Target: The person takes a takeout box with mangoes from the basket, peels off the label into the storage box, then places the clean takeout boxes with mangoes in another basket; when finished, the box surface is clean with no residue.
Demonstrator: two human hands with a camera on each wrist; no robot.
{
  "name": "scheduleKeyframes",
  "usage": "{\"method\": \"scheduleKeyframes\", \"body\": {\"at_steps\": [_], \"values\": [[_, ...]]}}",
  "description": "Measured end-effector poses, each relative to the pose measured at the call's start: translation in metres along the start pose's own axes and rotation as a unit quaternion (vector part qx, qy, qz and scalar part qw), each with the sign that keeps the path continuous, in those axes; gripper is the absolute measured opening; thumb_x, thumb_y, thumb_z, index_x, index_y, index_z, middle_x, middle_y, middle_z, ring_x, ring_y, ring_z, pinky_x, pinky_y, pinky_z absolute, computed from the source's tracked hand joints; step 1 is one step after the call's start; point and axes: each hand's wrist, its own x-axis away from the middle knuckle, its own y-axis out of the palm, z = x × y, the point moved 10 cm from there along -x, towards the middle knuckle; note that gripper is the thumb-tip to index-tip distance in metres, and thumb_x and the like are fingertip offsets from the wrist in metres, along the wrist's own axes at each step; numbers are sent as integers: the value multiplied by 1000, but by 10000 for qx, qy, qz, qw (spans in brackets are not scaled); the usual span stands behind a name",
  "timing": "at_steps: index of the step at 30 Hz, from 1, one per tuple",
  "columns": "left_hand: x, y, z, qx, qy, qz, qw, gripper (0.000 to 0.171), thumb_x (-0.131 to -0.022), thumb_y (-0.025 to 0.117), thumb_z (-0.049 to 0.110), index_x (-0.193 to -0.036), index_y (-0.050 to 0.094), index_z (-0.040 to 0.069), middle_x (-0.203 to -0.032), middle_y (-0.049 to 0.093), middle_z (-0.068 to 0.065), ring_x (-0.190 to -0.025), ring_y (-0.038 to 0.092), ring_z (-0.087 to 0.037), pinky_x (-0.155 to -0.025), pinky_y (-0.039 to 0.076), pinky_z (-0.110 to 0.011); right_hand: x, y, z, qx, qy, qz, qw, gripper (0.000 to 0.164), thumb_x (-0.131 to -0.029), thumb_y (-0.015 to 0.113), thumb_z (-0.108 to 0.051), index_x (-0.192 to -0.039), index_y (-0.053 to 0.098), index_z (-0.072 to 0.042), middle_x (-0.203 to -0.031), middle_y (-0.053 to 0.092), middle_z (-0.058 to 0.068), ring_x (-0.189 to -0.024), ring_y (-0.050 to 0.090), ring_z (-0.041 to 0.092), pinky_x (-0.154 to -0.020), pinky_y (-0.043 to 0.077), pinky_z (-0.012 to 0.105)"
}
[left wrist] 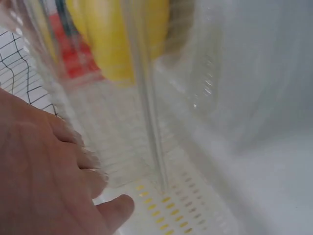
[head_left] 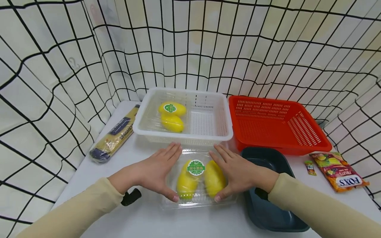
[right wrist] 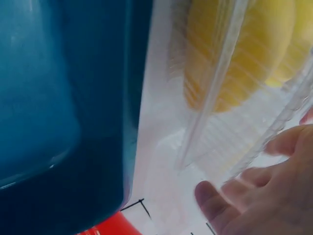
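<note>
A clear plastic clamshell box (head_left: 190, 202) with two yellow fruits that look like mangoes (head_left: 215, 180) and a green round label is in front of me in the head view. Along its left side lies my left hand (head_left: 153, 172), fingers extended forward and thumb apart near the front edge. My right hand (head_left: 238, 172) mirrors it on the right side, thumb by the right-hand fruit. In the right wrist view, the right fingers (right wrist: 244, 191) are at the box's ridged edge. Whether the box is lifted off the table is hard to tell.
Behind the box stands a white basket (head_left: 205, 136) holding a similar fruit box (head_left: 172, 115). A red basket (head_left: 279, 148) and dark teal tray (head_left: 276, 221) are to the right, with a candy bag (head_left: 337, 172) and small packet (head_left: 310, 168). Spaghetti (head_left: 114, 135) lies left; black netting surrounds the table.
</note>
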Motion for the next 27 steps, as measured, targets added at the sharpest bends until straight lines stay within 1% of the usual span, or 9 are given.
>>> {"method": "scheduleKeyframes", "body": {"at_steps": [4,7,10,15,20,24,27], "values": [[4,-2,2,-145,-69,67,9998,131,-78,75,69,-162,7,-4,-172,-1,-22,-160,-1,-40,-128,13,-60,2,2,-2,43,186,45,9998,127,-71,72,-77,-162,23,-2,-171,13,22,-157,16,45,-121,28,65],[5,-3,5,-251,-14,293,9993,129,-79,71,71,-161,10,-8,-171,2,-25,-159,3,-43,-127,16,-60,2,4,-1,11,308,29,9995,128,-71,72,-77,-162,21,-3,-172,11,21,-157,14,44,-122,27,64],[5,-1,8,-324,32,554,9979,129,-80,68,75,-159,13,-10,-170,5,-28,-158,5,-46,-127,18,-59,2,6,0,-84,344,-9,9994,128,-72,73,-75,-162,20,-2,-172,9,21,-157,13,44,-122,27,63],[4,1,6,-486,-34,776,9958,132,-77,66,79,-159,15,-11,-169,8,-29,-158,6,-46,-128,19,-56,1,6,0,-237,357,-72,9991,128,-73,73,-74,-162,19,0,-171,8,22,-157,12,45,-122,26,65],[2,0,3,-517,-45,655,9965,135,-73,69,80,-159,16,-10,-170,9,-27,-159,7,-44,-128,21,-53,1,4,-2,-234,355,-78,9991,128,-73,71,-75,-162,19,0,-171,8,22,-157,12,45,-122,26,64],[0,-1,2,-419,-49,597,9973,136,-71,71,80,-160,16,-8,-170,10,-25,-158,10,-44,-127,23,-54,1,2,-4,-274,211,12,9994,127,-74,71,-75,-162,20,1,-171,8,24,-156,12,47,-120,28,66],[-1,1,1,-342,-85,565,9978,137,-70,73,79,-161,16,-6,-171,9,-24,-158,9,-45,-127,23,-54,3,3,-2,-343,141,26,9993,126,-75,71,-75,-162,20,0,-171,7,24,-156,11,48,-120,26,68]]}}
